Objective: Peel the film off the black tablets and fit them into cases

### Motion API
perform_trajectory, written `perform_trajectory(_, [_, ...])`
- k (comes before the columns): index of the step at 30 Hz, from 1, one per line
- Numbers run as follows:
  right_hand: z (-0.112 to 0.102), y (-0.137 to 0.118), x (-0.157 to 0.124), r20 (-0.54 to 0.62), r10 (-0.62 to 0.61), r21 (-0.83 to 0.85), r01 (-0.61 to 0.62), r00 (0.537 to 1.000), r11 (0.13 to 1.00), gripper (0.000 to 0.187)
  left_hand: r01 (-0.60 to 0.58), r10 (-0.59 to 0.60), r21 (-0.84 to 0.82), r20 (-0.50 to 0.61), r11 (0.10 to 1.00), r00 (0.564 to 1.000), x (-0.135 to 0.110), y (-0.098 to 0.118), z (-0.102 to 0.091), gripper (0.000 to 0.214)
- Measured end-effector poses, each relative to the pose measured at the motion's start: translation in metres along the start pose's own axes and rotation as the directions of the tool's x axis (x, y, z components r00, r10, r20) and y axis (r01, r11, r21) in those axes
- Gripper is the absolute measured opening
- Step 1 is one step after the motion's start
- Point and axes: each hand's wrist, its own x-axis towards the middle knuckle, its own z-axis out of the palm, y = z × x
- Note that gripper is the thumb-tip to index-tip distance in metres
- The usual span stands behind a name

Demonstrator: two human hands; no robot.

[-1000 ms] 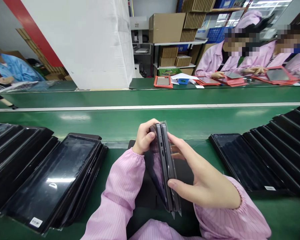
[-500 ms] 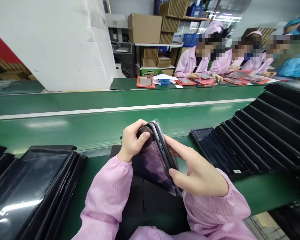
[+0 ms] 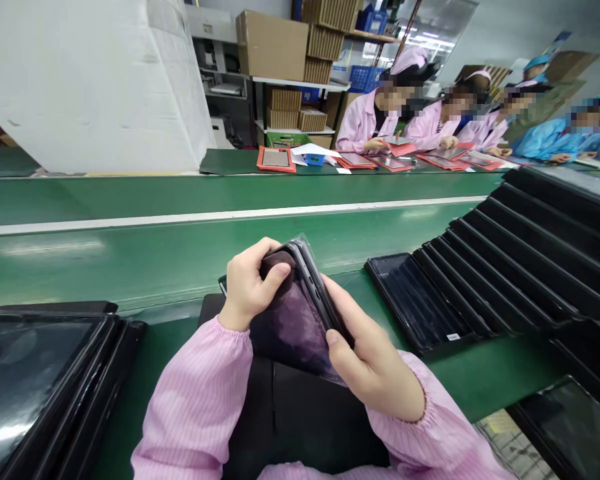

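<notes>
Both my hands hold a dark tablet (image 3: 295,313) in a clear plastic sleeve, tilted on edge above a black mat (image 3: 300,413) at the table's front. My left hand (image 3: 250,283) grips its top left corner, thumb pressed on the screen side. My right hand (image 3: 375,360) wraps the right edge and back, fingers closed round it. The tablet's screen faces left and down towards me.
Overlapping rows of black tablets lie at the right (image 3: 505,267) and at the left (image 3: 35,373). A green conveyor belt (image 3: 130,247) runs across behind. Beyond it, several people in pink and blue coats work over red trays (image 3: 276,160). Shelves with cardboard boxes (image 3: 273,47) stand behind.
The tablet has tipped from upright on edge to leaning left, screen now facing me more. My view has swung to the right, so the right row shows more and the left stack less.
</notes>
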Motion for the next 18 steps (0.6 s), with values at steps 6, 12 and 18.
perform_trajectory(6, [-0.0049,0.0025,-0.0009,0.013,0.014,0.014,-0.014,1.0,1.0,0.076,0.021,-0.022,0.035,0.028,0.999,0.999,0.0022,0.001,0.0031,0.051])
perform_trajectory(12, [-0.0046,0.0049,-0.0042,0.033,0.046,0.133,-0.05,0.998,0.99,0.072,0.011,-0.011,0.007,0.005,1.0,1.0,0.0013,-0.0009,0.0004,0.053])
perform_trajectory(18, [0.0003,0.0045,-0.0051,0.018,0.086,0.212,-0.088,0.996,0.973,0.071,0.005,-0.005,0.005,-0.002,1.0,1.0,0.0014,0.0009,0.0004,0.05])
